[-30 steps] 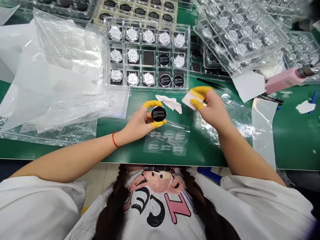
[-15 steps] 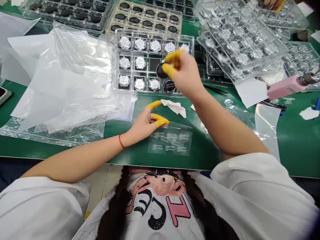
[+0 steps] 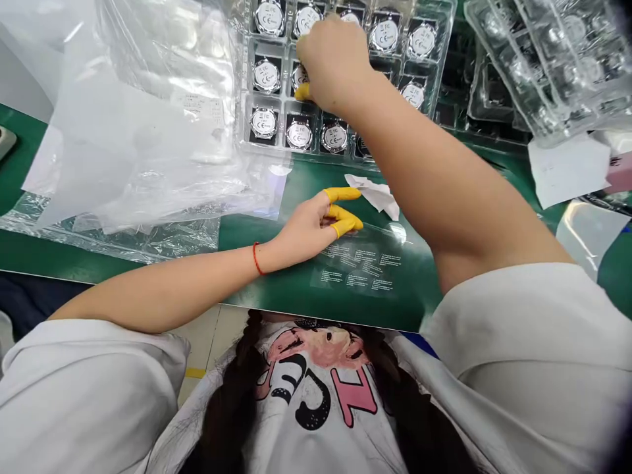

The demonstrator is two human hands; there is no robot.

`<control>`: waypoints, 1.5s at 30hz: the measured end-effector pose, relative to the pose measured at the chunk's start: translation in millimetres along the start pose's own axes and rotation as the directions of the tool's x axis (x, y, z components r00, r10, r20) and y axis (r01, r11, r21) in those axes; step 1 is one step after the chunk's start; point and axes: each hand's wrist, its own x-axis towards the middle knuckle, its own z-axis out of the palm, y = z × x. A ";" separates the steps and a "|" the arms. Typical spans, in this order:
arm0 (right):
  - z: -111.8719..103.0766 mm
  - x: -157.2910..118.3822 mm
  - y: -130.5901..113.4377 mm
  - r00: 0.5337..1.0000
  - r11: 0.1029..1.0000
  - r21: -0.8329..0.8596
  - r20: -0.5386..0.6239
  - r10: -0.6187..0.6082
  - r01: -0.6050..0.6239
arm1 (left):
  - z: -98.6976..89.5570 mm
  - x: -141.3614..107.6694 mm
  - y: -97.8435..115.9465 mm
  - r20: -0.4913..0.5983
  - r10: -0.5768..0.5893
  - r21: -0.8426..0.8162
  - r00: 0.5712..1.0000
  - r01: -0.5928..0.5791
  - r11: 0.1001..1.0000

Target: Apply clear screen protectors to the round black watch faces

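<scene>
My left hand (image 3: 316,224), with yellow finger cots and a red cord at its wrist, rests at the upper edge of a clear sheet of printed round labels (image 3: 358,270). Its forefinger is stretched out, apart from the thumb. My right hand (image 3: 336,62) reaches over a clear compartment tray (image 3: 316,158) of silver watches lying back up. Its fingers are curled, with the yellow-covered thumb beside a watch (image 3: 299,76) in the middle row. Whatever is in these fingers is hidden behind the hand. Crumpled white paper (image 3: 378,196) lies just beyond my left fingertips.
Plastic bags and white sheets (image 3: 133,145) cover the table's left side. Stacked clear trays of watches (image 3: 553,72) stand at the upper right, with torn white paper (image 3: 567,164) in front. A pink object (image 3: 621,172) shows at the right edge.
My right hand has moved leftward over the tray and turned, and the black round piece it held is out of sight. The view has shifted closer; my left hand keeps its pose on the sheet.
</scene>
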 end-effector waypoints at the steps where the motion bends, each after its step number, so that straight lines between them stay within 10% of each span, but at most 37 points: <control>1: 0.0 5.2 -5.4 1.000 0.999 -0.034 0.011 0.009 -0.009 | -0.5 0.3 -0.8 -0.004 0.010 -0.008 1.000 -0.010 1.000; 7: 1.4 10.0 2.3 1.000 0.999 -0.037 -0.027 -0.012 0.011 | -3.8 1.5 -5.0 -0.006 0.047 -0.038 0.999 -0.047 0.998; 11: -3.8 -40.5 22.0 0.963 0.972 0.234 -0.269 0.034 0.031 | -5.9 3.1 -8.7 -0.034 0.080 -0.053 0.996 -0.082 0.995; 14: -0.7 -107.3 23.2 0.918 0.657 0.738 -0.354 0.179 0.156 | -6.4 5.2 -13.3 -0.045 0.135 -0.064 0.990 -0.138 0.988; 18: 26.8 -184.4 20.2 0.974 0.471 0.881 -0.137 0.179 0.037 | -4.3 5.5 -17.7 0.018 0.196 -0.002 0.981 -0.196 0.981; 27: 32.3 -237.1 14.2 0.905 0.826 0.511 -0.425 0.001 0.239 | -5.6 -1.3 -10.5 0.047 0.301 0.277 0.952 -0.302 0.912; 33: 41.1 -292.3 107.0 0.836 0.792 0.462 -0.172 0.521 -0.399 | -8.9 -4.5 -4.0 0.026 0.181 0.172 0.983 -0.183 0.968; 36: 48.9 -293.2 125.8 0.845 0.832 0.342 -0.163 0.509 -0.436 | -5.7 -6.1 -2.9 0.073 0.137 0.114 0.988 -0.145 0.983; 45: 65.9 -188.7 60.3 0.977 0.907 0.413 -0.148 0.157 -0.083 | -2.4 -10.4 4.9 0.080 0.097 0.126 0.992 -0.107 0.986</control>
